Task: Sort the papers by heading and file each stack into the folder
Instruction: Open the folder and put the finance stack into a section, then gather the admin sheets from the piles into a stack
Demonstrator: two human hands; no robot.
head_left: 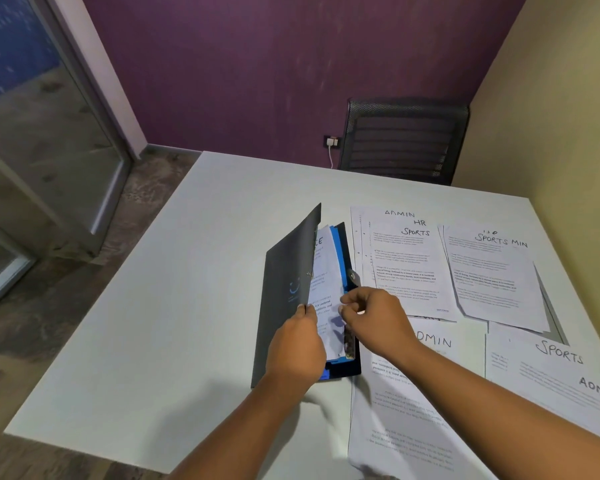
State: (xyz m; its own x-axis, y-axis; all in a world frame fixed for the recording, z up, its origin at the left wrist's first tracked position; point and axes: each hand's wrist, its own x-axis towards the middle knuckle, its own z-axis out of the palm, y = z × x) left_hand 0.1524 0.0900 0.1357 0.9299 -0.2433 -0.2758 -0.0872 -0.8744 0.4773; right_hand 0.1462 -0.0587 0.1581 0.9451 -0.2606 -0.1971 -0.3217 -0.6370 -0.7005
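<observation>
Grey-white laminate table (pixel 153 306) carries everything. Dark grey plastic folder (pixel 284 289) lies approx. mid-table, just left of the loose stacks, its front cover raised and tilted up to the left, back cover flat on the table. Inside: white printed sheets (pixel 323 271) w/ a blue divider (pixel 338 251) behind them.

Left hand (pixel 297 344) grips the raised cover's near edge, thumb on the inner face, fingers curled behind it. Right hand (pixel 374 317) sits at the right edge of the filed sheets, fingers narrow and curled in; can't tell if they pinch a sheet or only touch.

Right of the folder, touching or overlapping each other:
- fanned stack w/ handwritten headings ADMIN, HR, SPORTS (pixel 406 268)
- stack headed SPORTS and MIN (pixel 492 275), tilted
- sheet headed ADMIN (pixel 444 344), partly under the right forearm
- sheets headed SPORTS and ADMIN (pixel 551 362) at the right edge
- upside-down printed sheet (pixel 402 420) at the near edge, under the right arm

Black mesh office chair (pixel 402 140) stands at the far side, against a purple wall w/ a socket and white charger (pixel 332 142).
</observation>
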